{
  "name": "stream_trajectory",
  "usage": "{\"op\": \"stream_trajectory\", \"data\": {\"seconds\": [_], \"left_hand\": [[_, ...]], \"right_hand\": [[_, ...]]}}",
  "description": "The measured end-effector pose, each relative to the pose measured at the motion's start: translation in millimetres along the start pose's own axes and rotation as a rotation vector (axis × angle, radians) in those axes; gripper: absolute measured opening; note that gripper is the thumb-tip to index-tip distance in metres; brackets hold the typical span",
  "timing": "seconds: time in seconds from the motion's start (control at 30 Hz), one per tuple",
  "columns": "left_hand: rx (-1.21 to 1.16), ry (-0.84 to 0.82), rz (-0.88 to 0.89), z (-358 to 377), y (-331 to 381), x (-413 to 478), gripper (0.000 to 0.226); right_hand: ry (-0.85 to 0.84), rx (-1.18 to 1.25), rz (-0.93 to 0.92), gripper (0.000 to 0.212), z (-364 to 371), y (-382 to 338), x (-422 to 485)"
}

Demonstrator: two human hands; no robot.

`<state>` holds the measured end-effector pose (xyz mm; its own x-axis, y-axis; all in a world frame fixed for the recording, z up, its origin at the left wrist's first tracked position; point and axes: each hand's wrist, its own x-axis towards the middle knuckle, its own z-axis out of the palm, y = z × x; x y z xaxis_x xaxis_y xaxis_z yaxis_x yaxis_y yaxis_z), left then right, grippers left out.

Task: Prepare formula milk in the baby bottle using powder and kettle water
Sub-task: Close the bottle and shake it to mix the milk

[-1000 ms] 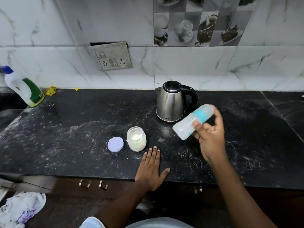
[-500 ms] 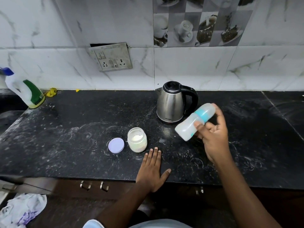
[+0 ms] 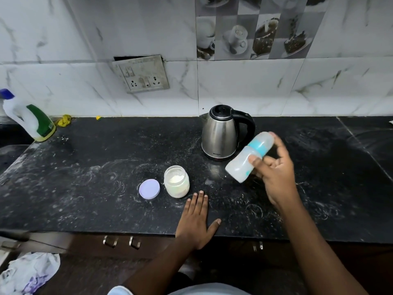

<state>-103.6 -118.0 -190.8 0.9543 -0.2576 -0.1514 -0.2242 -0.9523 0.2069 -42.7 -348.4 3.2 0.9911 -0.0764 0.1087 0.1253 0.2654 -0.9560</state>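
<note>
Two hands and a handful of things share a black counter (image 3: 85,177) streaked with white dust. At its far left a white cleaner bottle (image 3: 27,120) with a green label and blue cap stands by the tiled wall. Nearer the middle a lilac lid (image 3: 149,189) lies flat, just beside an open glass jar (image 3: 176,181) with pale powder inside.

Right of the jar the left hand (image 3: 196,222) rests palm down near the counter's front edge. Its fingers are straight and its thumb spread; it grasps nothing, and its fingertips stop just short of the jar.

Behind it, near the wall, a steel kettle (image 3: 220,133) stands upright, lid closed, black handle to the right.

The baby bottle (image 3: 248,157) is in the air in front of the kettle's handle side, tilted — base down and to the left, capped end with its teal collar up and to the right. The right hand (image 3: 276,177) grips it around the middle, thumb across the near side and fingers curled behind, so both ends jut out beyond the grasp. Bottle and fingers are slightly blurred.
</note>
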Motion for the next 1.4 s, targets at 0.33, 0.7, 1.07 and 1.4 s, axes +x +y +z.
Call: {"op": "stream_trajectory", "data": {"seconds": [0.33, 0.7, 1.07, 1.4], "left_hand": [[0.01, -0.007, 0.003, 1.3, -1.2, 0.1, 0.098], [0.017, -0.017, -0.004, -0.8, -0.9, 0.6, 0.099], [0.015, -0.013, 0.001, -1.3, 0.7, 0.3, 0.099], [0.021, -0.009, 0.0, 0.0, -0.1, -0.2, 0.099]], "right_hand": [[-0.158, -0.044, 0.055, 0.087, 0.8, -4.8, -2.4], [-0.243, -0.082, 0.072, 0.085, 1.3, -4.8, -8.6], [-0.035, -0.027, 0.001, 0.088, -3.8, -8.8, 2.6], [-0.219, -0.072, 0.01, 0.088, 2.6, -5.9, -1.2]]}}
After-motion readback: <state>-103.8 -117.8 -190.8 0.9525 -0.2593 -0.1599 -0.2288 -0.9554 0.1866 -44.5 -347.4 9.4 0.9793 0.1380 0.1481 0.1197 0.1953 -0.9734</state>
